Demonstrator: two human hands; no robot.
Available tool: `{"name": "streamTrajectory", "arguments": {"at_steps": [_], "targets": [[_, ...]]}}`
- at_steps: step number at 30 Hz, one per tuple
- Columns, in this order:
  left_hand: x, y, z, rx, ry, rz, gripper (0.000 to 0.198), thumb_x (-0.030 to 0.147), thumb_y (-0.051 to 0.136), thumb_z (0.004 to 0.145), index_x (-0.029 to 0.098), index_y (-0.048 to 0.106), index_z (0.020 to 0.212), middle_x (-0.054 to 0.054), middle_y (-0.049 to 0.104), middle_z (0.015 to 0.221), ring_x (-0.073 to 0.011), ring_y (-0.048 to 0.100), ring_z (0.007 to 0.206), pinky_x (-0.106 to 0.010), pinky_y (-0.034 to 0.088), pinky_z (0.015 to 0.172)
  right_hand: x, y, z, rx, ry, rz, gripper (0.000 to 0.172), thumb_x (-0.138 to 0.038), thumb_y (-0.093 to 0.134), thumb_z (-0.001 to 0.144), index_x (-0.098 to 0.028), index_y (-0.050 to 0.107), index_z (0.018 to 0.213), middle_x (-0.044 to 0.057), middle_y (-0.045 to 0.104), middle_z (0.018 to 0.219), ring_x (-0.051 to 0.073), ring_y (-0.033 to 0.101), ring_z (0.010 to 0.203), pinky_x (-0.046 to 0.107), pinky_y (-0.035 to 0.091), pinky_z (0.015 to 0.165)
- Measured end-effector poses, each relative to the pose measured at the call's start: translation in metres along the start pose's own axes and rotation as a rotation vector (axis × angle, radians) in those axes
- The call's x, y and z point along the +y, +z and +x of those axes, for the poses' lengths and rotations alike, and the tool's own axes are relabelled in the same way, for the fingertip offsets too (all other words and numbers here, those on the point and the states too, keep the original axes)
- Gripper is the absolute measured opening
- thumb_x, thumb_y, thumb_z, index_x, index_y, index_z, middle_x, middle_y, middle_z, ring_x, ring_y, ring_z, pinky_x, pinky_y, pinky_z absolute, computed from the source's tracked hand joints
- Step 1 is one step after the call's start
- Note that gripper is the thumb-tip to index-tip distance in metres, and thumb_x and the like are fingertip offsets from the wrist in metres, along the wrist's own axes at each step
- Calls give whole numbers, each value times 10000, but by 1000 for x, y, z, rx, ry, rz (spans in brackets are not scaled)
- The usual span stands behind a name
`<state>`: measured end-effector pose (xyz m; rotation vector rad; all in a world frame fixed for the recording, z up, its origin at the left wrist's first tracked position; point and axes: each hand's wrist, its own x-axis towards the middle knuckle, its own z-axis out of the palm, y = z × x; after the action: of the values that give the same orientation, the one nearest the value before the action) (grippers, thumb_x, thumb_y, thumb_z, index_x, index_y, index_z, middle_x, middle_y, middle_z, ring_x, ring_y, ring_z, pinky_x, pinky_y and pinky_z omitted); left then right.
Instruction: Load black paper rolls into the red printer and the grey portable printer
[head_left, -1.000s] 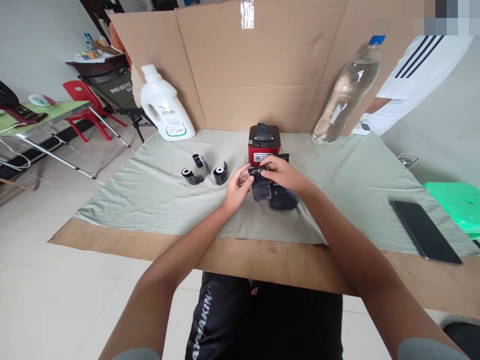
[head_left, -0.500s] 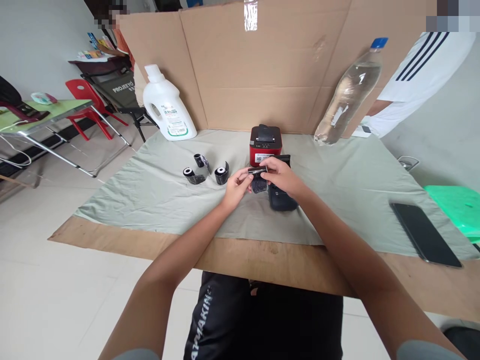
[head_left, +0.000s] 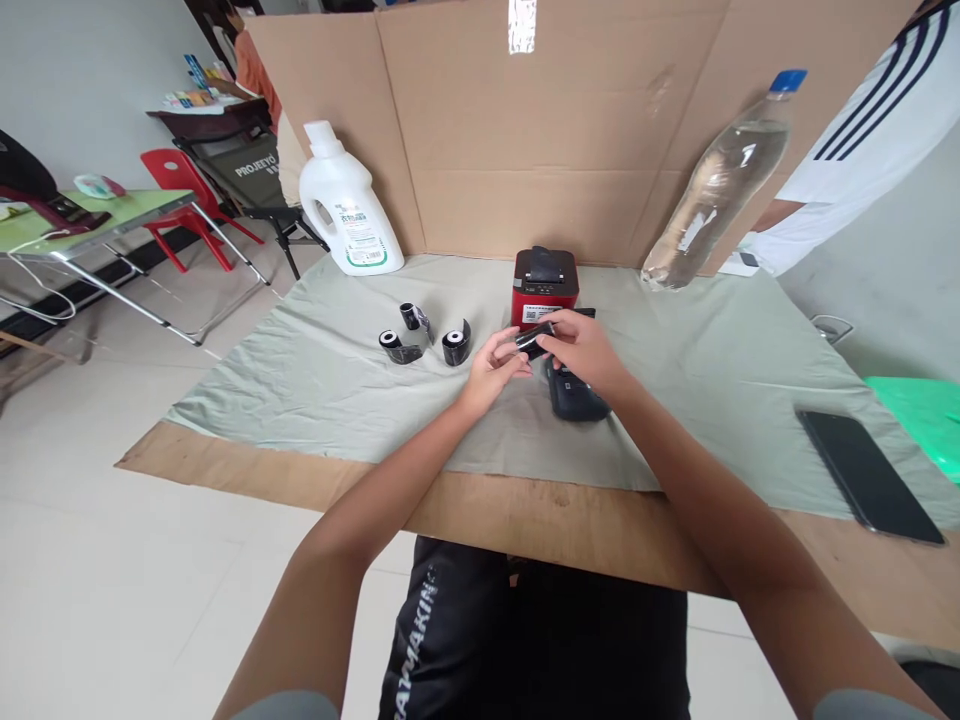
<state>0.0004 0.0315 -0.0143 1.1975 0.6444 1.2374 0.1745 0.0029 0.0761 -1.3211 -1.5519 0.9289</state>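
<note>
Between my hands, over the front of a red and black receipt printer (head_left: 545, 290), is a small black paper roll (head_left: 534, 340) with a glossy surface. My right hand (head_left: 587, 350) pinches its right end. At the other end, the fingers of my left hand (head_left: 491, 372) are closed round it; part of the roll is hidden by them. Under my right hand lies a black handheld device (head_left: 577, 396), partly covered. To the left, a few similar rolls stand or lie on the cloth: one roll (head_left: 455, 347), another roll (head_left: 400, 347) and a third roll (head_left: 409, 316), with loose black tails.
A grey-green cloth (head_left: 315, 375) covers the wooden table (head_left: 525, 500). Behind stand a cardboard screen (head_left: 525, 130), a white detergent jug (head_left: 350, 210) and a leaning water bottle (head_left: 720, 190). A phone (head_left: 870, 475) lies right. A person in white (head_left: 862, 150) is beyond the screen.
The roll has tilted, its right end now higher, and the dark flap that hung below it no longer shows. The whole view has shifted slightly.
</note>
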Motion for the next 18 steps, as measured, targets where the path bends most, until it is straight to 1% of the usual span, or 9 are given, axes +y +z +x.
{"name": "streamTrajectory", "arguments": {"at_steps": [2, 4, 6, 9, 11, 13, 14, 16, 18], "targets": [[-2, 0, 1, -54, -93, -51, 816, 445, 907, 724, 207, 508, 1395, -128, 760, 1207, -125, 724, 704, -353, 659, 740, -10, 0, 7, 59, -100, -104, 323, -276, 624, 857, -194, 670, 1166, 74, 757, 1013, 207, 693, 788, 358, 559, 726], [-4, 0, 3, -117, -159, -59, 780, 396, 900, 738, 190, 509, 1381, -152, 755, 1224, -103, 703, 666, -357, 653, 741, -22, 7, 23, 88, -189, -278, 370, -244, 580, 884, -190, 678, 1237, 87, 760, 1087, 229, 697, 894, 385, 561, 853], [-5, 0, 4, -169, -200, -54, 720, 373, 890, 748, 179, 541, 1347, -145, 764, 1192, -87, 682, 649, -346, 637, 746, -32, 23, 49, 70, -255, -477, 415, -210, 556, 902, -176, 681, 1296, 111, 750, 1151, 250, 690, 952, 402, 538, 946], [-8, 0, 4, -236, -229, -41, 665, 395, 896, 738, 180, 600, 1293, -113, 777, 1109, -97, 682, 693, -321, 602, 746, -37, 62, 97, -19, -309, -692, 466, -163, 542, 916, -149, 661, 1367, 158, 710, 1261, 289, 659, 1120, 400, 485, 1052], [-8, 2, 0, -325, -209, 9, 582, 435, 897, 737, 165, 663, 1197, -104, 779, 1050, -136, 703, 773, -316, 578, 753, -33, 88, 124, -91, -264, -803, 488, -139, 562, 910, -162, 648, 1390, 164, 679, 1335, 299, 634, 1191, 394, 484, 1050], [-6, 3, -4, -437, -157, 105, 482, 465, 880, 760, 148, 714, 1082, -106, 778, 1025, -184, 718, 862, -338, 567, 784, -23, 109, 142, -169, -168, -888, 485, -112, 597, 888, -191, 669, 1360, 142, 689, 1329, 283, 646, 1169, 364, 500, 1005], [-4, 4, -7, -488, -134, 162, 441, 469, 869, 777, 145, 730, 1042, -107, 778, 1022, -202, 720, 892, -354, 564, 803, -18, 115, 148, -199, -130, -915, 479, -100, 614, 874, -202, 683, 1337, 129, 702, 1306, 272, 657, 1144, 347, 507, 981], [1, 5, -11, -554, -117, 249, 369, 445, 840, 821, 145, 748, 1016, -107, 777, 1035, -224, 718, 930, -378, 562, 837, -11, 122, 152, -234, -93, -942, 473, -89, 638, 853, -207, 701, 1307, 116, 723, 1258, 261, 670, 1109, 325, 515, 949], [7, 5, -13, -582, -114, 296, 288, 396, 804, 864, 150, 755, 1005, -100, 775, 1028, -217, 706, 915, -378, 555, 834, -10, 120, 151, -236, -85, -962, 496, -110, 651, 854, -189, 685, 1342, 139, 710, 1275, 281, 667, 1130, 339, 518, 957]]}}
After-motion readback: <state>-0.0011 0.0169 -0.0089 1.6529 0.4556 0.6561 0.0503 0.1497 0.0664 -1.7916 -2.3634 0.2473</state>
